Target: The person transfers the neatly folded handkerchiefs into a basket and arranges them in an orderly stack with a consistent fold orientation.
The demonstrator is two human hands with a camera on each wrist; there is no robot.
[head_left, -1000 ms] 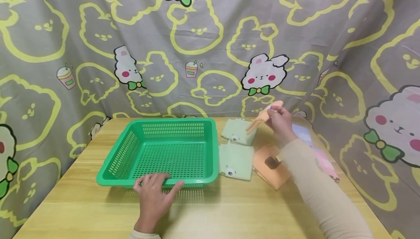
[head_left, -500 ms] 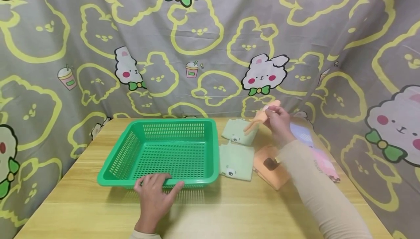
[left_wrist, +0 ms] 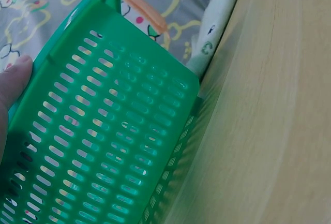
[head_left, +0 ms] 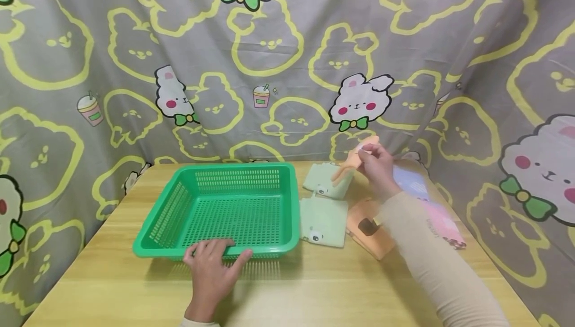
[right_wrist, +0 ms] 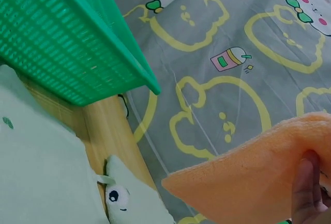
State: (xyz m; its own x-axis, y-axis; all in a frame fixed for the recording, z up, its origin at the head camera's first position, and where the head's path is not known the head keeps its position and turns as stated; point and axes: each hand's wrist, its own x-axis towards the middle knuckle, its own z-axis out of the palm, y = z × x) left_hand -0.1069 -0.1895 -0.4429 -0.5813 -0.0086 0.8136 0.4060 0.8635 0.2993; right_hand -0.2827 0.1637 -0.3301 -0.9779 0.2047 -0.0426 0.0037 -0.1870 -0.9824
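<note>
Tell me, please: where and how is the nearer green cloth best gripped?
I would pinch the nearer green cloth at its near edge, thumb on top, coming from the person's side. It lies folded and flat, and that edge looks free, while the green basket sits close on its left, the flat-lying orange cloth on its right and the farther green cloth behind.

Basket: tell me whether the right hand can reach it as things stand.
Probably yes: only low green cloths lie between the right hand and the basket, though that hand holds an orange cloth.
</note>
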